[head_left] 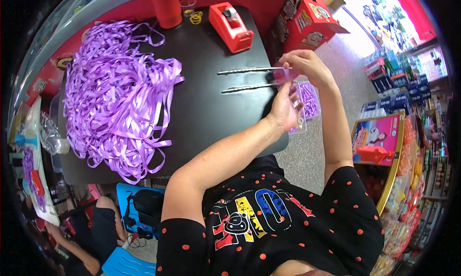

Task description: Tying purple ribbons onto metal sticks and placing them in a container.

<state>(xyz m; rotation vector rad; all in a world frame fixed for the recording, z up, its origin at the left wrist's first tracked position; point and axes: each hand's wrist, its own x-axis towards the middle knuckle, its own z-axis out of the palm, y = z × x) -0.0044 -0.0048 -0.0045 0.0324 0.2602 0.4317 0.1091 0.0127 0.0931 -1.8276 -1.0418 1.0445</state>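
At the right edge of the black table [206, 114], my left hand [284, 108] reaches up with its fingertips closed on a short piece of purple ribbon [287, 75]. My right hand [309, 67] bends over the same spot from the right, its thumb and forefinger pinched at the ribbon's upper part. Two thin metal rods, an upper rod [245, 71] and a lower rod [247, 89], stick out leftward over the table beside the fingers. Their right ends are partly hidden by my hands. A large heap of loose purple ribbon [115, 98] covers the table's left side.
A red tape dispenser [231, 29], yellow rubber bands [196, 18], a small clear cup [188, 6] and a red cylinder [165, 7] stand at the back. A clear box of small purple pieces [309, 99] sits beyond my left hand. Another person's arm [72, 242] shows at lower left.
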